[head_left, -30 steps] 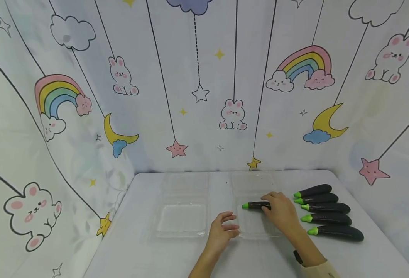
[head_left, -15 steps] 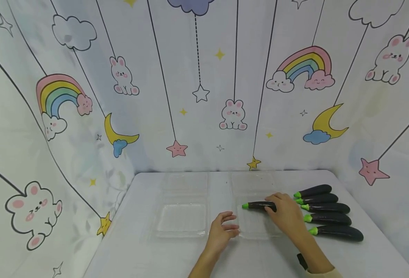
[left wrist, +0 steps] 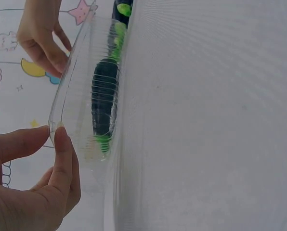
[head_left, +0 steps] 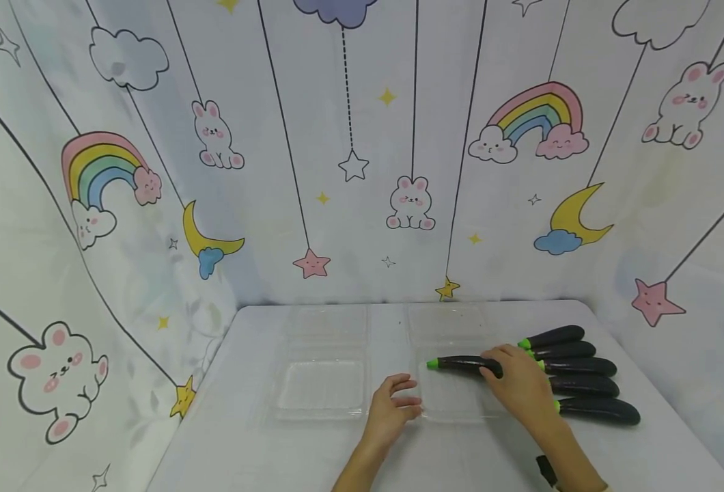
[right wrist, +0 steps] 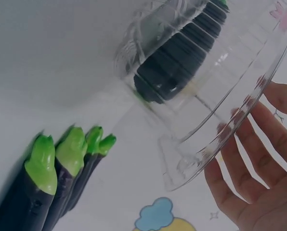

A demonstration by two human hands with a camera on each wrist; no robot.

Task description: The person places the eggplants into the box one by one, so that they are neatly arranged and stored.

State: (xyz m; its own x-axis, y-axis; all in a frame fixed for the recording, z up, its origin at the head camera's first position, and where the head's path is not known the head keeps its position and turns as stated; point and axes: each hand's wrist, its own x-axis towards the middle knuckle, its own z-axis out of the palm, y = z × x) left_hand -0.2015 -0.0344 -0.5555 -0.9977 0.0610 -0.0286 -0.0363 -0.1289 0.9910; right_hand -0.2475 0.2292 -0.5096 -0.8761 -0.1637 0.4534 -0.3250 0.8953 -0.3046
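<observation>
A dark purple eggplant with a green stem end lies in the right clear plastic box; ribbed clear walls stand in front of it in both wrist views. My left hand pinches this box's rim between thumb and fingers, plain in the left wrist view. Over the eggplant's thick end, my right hand reaches down with loose fingers. In the right wrist view those fingers are spread at the box rim, apart from the eggplant, and their tips show through clear plastic.
Several more eggplants lie in a column on the white table, right of the boxes. A second clear box stands to the left, its lid folded back. A patterned cloth hangs behind the table.
My right hand has slid to the right along the eggplant, baring more of its body, and now covers some neighbouring stem ends. The eggplant and my left hand have stayed in place.
</observation>
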